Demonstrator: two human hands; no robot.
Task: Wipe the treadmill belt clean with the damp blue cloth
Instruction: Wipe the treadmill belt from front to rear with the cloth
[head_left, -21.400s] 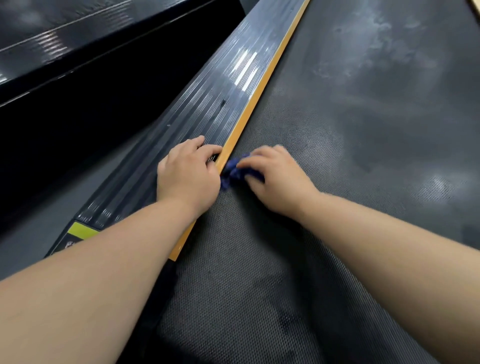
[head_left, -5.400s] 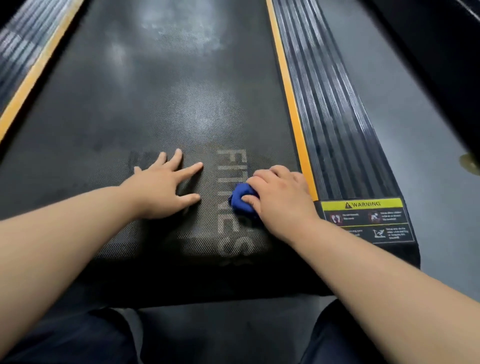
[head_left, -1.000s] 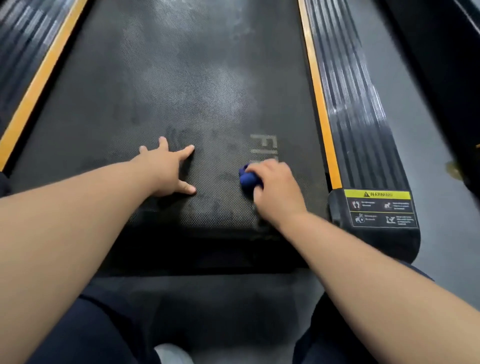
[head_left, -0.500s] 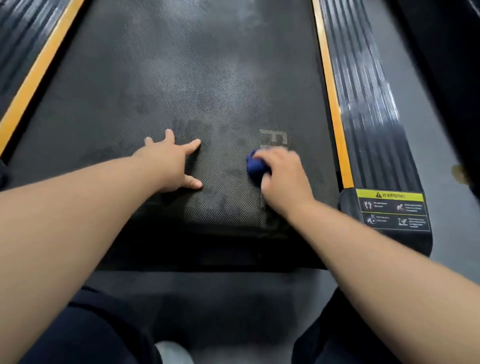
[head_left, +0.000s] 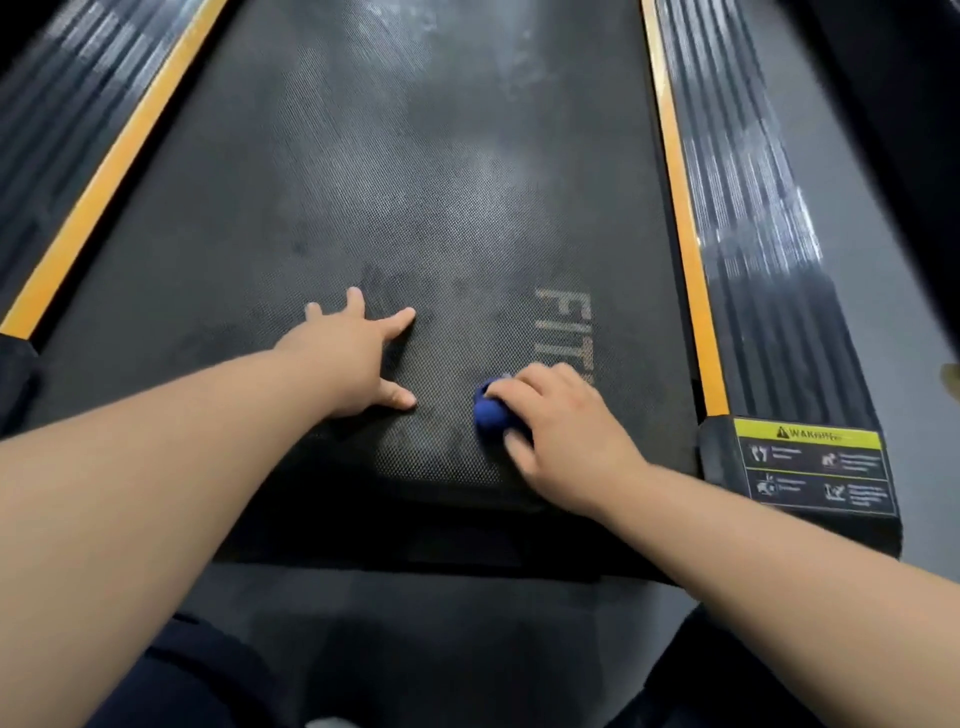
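Observation:
The black textured treadmill belt (head_left: 405, 171) runs away from me, with pale smears further up and worn lettering near its rear end. My right hand (head_left: 561, 431) presses a bunched damp blue cloth (head_left: 491, 410) onto the belt, just below the lettering; only the cloth's left part shows past my fingers. My left hand (head_left: 353, 358) lies flat on the belt to the left of the cloth, fingers spread, holding nothing.
Ribbed black side rails with orange strips flank the belt on the left (head_left: 88, 197) and right (head_left: 691, 249). A yellow warning label (head_left: 815, 467) sits on the right rail's rear end. Grey floor (head_left: 883, 291) lies right and below; my dark-trousered knees (head_left: 171, 675) are at the bottom.
My right hand has drawn the cloth back toward the belt's rear end, uncovering more of the lettering. My left hand stays planted flat on the belt.

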